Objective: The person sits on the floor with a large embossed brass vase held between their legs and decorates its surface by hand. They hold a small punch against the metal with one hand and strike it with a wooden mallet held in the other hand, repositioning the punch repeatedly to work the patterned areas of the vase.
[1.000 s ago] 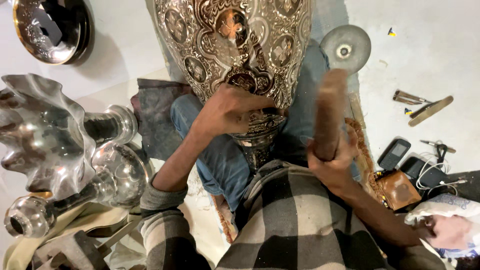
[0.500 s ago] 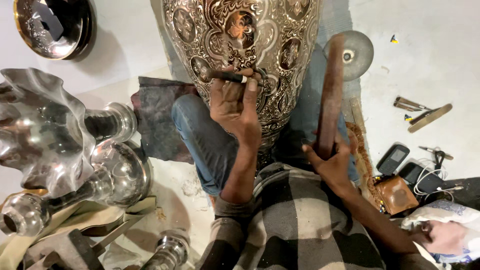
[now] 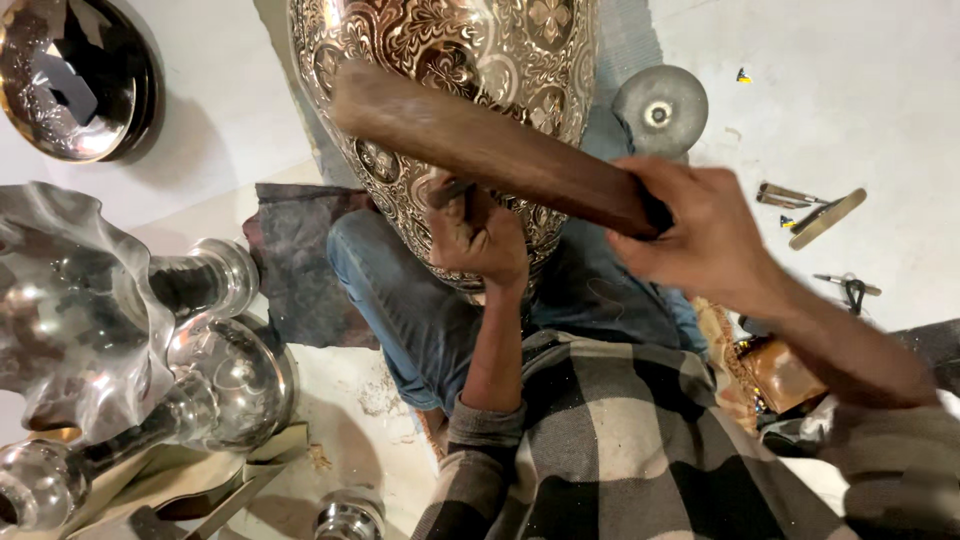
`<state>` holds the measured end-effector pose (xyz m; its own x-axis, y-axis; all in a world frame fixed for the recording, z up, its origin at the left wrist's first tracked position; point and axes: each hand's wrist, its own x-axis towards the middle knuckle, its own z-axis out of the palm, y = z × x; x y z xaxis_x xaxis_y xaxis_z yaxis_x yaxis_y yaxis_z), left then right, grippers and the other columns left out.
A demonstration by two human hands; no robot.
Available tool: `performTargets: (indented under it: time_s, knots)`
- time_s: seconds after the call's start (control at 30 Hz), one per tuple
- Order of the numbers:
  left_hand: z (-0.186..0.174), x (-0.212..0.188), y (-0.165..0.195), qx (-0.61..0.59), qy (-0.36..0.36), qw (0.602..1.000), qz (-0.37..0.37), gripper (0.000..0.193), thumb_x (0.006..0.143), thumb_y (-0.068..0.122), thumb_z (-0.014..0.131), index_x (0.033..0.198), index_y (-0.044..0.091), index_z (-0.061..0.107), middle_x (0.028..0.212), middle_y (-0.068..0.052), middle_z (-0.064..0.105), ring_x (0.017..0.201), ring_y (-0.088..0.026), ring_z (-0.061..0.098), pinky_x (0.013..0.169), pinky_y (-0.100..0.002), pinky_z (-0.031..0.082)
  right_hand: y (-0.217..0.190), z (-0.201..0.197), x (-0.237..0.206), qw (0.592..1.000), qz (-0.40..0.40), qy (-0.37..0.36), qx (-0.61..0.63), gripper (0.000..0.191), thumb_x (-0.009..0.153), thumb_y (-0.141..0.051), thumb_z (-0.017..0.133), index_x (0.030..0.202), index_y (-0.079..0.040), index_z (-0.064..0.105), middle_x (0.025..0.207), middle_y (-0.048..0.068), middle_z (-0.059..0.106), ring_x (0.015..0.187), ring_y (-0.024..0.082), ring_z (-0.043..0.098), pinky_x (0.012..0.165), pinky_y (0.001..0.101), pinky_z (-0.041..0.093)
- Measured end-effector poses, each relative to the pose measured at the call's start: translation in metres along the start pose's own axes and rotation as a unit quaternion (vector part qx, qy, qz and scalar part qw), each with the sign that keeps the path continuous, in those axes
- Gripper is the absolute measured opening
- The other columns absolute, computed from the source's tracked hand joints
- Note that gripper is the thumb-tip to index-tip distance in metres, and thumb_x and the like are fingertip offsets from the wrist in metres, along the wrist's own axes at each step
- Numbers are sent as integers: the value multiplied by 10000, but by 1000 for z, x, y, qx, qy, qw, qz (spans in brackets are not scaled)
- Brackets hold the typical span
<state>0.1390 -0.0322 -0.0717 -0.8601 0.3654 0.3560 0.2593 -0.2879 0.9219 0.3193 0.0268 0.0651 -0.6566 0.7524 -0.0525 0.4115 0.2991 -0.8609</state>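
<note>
So the big engraved metal vase [image 3: 450,110] is propped against the person's lap, leaning on the blue-jeaned legs [image 3: 420,310], which looks like the way to keep that patterned belly steady and facing up. The left hand [image 3: 480,235] rests right on the vase's lower curve, fingers pinched tight around a thin chisel [image 3: 452,192] whose tip looks to sit on the engraved surface; resting the hand there probably keeps the tip from skating. The right hand [image 3: 700,230] is clenched around one end of a long wooden mallet [image 3: 490,145], which slants across the front of the vase just above the chisel, a bit blurred, so it hides part of the pattern. A dark cloth [image 3: 295,260] lies just left of the vase, under the knee. Further left of the vase is a cluster of shiny silver pedestal pieces [image 3: 120,340], one with a wavy rim, crowding that side. Up-left of the vase a polished metal bowl [image 3: 70,80] lies on the pale floor [image 3: 860,90]. Just right of the vase sits a round grey disc [image 3: 660,105], and well right of it some small hand tools [image 3: 810,210] are scattered. Below those there's a brown leather pouch [image 3: 785,370] near the right forearm. Nothing actually blocks the chisel spot except the mallet itself.
</note>
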Motion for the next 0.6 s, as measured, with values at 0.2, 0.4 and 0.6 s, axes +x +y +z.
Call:
performTargets:
  time_s: [0.2, 0.4, 0.6]
  knots:
    - [-5, 2, -7, -89, -60, 993, 54, 282, 967, 38, 699, 1231, -25, 623, 1084, -123, 766, 1004, -194, 785, 839, -353, 684, -75, -45, 39, 904, -214, -84, -360, 444, 763, -151, 779, 1184, -89, 654, 761, 34, 681, 548, 182, 657, 451, 326, 497]
    - [-4, 3, 12, -23, -108, 994, -12, 498, 937, 59, 758, 1339, 48, 463, 1264, -98, 642, 1167, -156, 627, 1027, -309, 505, -122, -38, 60, 723, -196, -196, -632, 343, 860, -345, 685, 1097, -123, 578, 670, 6, 621, 508, 154, 653, 382, 301, 509]
    - [1, 5, 14, 56, -39, 996, 58, 454, 842, 17, 838, 1230, -14, 604, 1127, -102, 694, 1008, -181, 665, 944, -331, 549, -122, -30, 69, 722, -211, -219, -621, 279, 916, -326, 635, 1017, -86, 533, 641, 2, 557, 453, 90, 552, 351, 256, 437]
